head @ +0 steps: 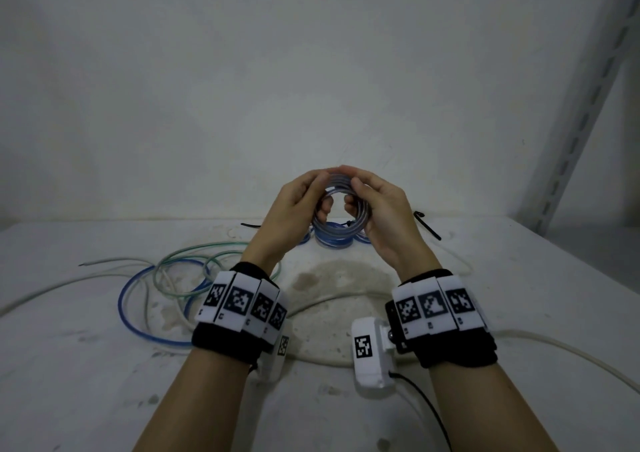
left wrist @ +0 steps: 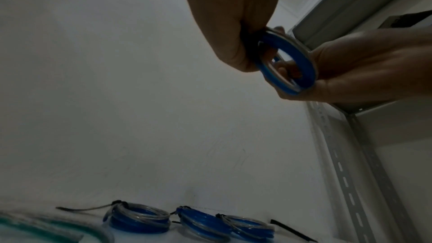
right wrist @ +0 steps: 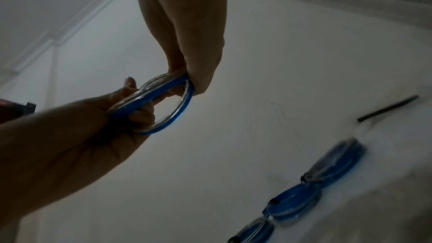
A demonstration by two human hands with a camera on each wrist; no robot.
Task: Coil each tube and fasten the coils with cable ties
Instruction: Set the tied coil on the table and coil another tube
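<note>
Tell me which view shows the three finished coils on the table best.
The left wrist view: all three tied coils sit in a row, sharp. The right wrist view shows them blurred; in the head view the hands hide most.

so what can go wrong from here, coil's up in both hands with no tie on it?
1. The held coil shows no tie; left hand and right hand both grip it. Freeing a hand to fetch a tie may let the loops spring open.
2. The loose cable tie lies on the table to the right, beyond the right hand, so the reach is awkward.
3. Setting the coil down could knock the tied coils directly below.
</note>
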